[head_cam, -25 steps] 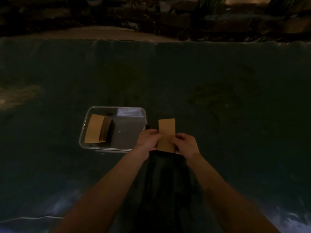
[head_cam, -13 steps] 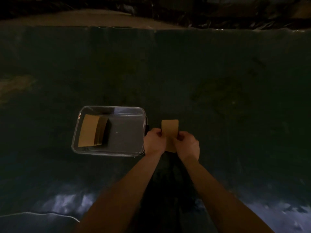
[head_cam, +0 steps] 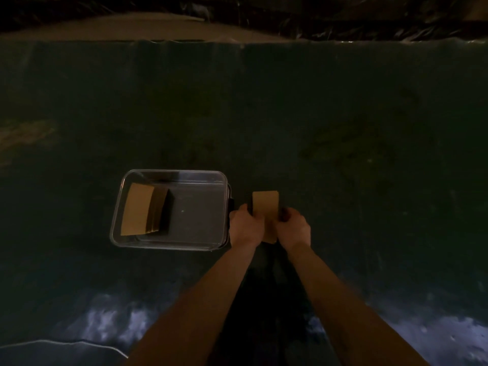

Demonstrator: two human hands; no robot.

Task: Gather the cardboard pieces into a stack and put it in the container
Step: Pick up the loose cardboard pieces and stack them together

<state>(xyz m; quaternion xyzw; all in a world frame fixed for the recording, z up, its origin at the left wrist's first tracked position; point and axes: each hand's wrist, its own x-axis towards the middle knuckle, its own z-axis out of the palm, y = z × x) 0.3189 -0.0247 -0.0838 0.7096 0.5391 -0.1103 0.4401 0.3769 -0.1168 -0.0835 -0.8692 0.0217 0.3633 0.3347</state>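
Both hands, left hand (head_cam: 247, 225) and right hand (head_cam: 293, 228), pinched the cardboard stack (head_cam: 265, 206) square near the desk's front edge, needing next a leftward carry into the container (head_cam: 120, 192).

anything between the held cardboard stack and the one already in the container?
Head view: the container's clear right wall and bare floor, plus the left hand gripping the held stack. The stored stack sits far left.

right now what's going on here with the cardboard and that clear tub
A person grips a small cardboard stack between the left hand and right hand, just right of the clear container on the dark table cover. Another cardboard stack already leans against the container's left wall.
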